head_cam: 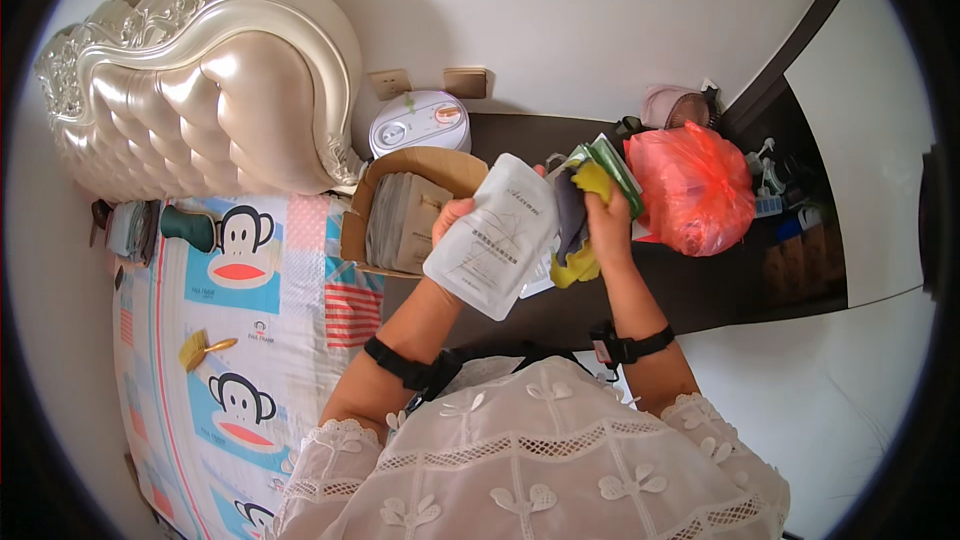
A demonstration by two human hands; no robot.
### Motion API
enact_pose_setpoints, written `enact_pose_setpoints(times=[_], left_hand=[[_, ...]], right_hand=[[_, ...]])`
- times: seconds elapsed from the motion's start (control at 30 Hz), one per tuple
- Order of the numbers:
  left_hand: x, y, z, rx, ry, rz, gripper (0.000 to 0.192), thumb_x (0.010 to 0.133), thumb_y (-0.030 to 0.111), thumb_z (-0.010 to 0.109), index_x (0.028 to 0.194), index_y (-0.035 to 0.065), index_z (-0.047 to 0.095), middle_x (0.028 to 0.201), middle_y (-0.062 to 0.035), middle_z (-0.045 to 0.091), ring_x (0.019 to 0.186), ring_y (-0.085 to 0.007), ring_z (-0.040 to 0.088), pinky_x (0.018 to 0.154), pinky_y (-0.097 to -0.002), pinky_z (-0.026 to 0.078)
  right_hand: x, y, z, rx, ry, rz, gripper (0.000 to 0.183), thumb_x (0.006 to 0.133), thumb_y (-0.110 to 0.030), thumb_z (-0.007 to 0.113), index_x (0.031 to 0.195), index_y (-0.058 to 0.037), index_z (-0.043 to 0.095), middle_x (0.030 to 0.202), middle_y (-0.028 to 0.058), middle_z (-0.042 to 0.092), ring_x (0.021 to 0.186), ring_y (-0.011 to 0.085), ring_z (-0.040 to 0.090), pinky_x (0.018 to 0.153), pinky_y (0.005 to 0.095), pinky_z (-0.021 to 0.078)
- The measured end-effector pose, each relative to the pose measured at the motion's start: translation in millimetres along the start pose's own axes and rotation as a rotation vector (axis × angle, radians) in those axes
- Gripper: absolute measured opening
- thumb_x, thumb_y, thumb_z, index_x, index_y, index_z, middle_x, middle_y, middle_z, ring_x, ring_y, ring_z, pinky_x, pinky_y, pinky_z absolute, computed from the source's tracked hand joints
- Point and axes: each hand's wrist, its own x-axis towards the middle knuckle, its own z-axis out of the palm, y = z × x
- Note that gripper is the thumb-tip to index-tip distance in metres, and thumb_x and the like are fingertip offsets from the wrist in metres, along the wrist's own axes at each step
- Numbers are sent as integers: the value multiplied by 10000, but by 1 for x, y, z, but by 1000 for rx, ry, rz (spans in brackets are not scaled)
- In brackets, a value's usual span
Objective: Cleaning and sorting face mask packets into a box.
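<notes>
My left hand (451, 219) grips a flat white foil pouch (495, 240) by its left edge; the pouch is tilted and bears printed writing and a line drawing. In my right hand (609, 229) is a crumpled cloth (574, 214), grey on one side and yellow on the other. The cloth is close to the pouch's right edge; whether they touch I cannot tell. Just left of the pouch, an open cardboard box (358, 229) contains several similar flat packets (405, 217) standing on edge. Green packets (619, 169) show behind my right hand, partly hidden by it.
A tied red plastic bag (694, 187) stands right on the dark tabletop (517, 131). Behind the box is a white appliance with knobs (420, 124). The bed (300, 375) at left carries a wooden-handled brush (206, 349) and a green pouch-like item (187, 229), below a tufted headboard (225, 105).
</notes>
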Motion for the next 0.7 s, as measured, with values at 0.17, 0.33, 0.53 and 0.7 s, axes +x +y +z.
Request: enact_pose_setpoints(times=[0.17, 0.33, 0.53, 0.7], left_hand=[[2, 8, 5, 98, -77, 153, 748, 811, 368, 511, 1416, 13, 250, 1485, -97, 256, 1271, -347, 380, 1038, -488, 337], [13, -1, -4, 129, -115, 195, 725, 909, 522, 301, 1432, 28, 214, 1489, -108, 237, 1335, -323, 284, 1095, -467, 235], [15, -16, 5, 235, 243, 230, 521, 953, 407, 356, 1339, 58, 382, 1291, -112, 484, 1134, -271, 504, 987, -397, 395], [12, -35, -4, 749, 229, 77, 585, 953, 386, 407, 1455, 139, 238, 1369, -46, 407, 1152, -194, 479, 959, -333, 404]], right_hand=[[-25, -64, -3, 408, -35, 78, 294, 893, -156, 537, 1125, 24, 547, 997, 49, 599, 906, 133, 543, 835, 284, 434], [-53, -83, 36, -393, -634, -591, 676, 700, -287, 712, 1286, -71, 455, 1205, 232, 464, 1137, 429, 425, 1013, 512, 279], [-32, -43, 36, -402, -339, -388, 575, 795, -221, 583, 1319, -55, 415, 1202, 252, 471, 1156, 446, 418, 1012, 499, 288], [-23, 5, 27, 269, -68, 262, 372, 923, -133, 416, 1267, -2, 468, 1195, 103, 552, 1112, 192, 507, 953, 293, 371]])
